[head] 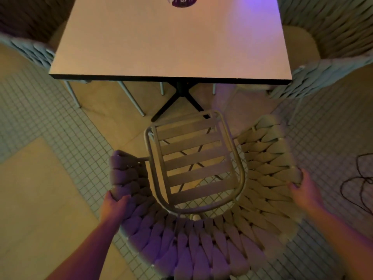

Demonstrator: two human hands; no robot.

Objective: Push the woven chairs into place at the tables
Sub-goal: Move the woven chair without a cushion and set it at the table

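Note:
A woven chair with a thick braided curved back and a slatted seat stands just below me, facing a square light-topped table. The seat's front edge sits a little short of the table's near edge, over the black cross foot. My left hand grips the left end of the woven back. My right hand holds the right side of the back, fingers wrapped over its rim.
Another woven chair stands at the table's left side and one more at its right. A dark cable lies coiled on the small-tiled floor at the far right. A purple round sticker marks the tabletop.

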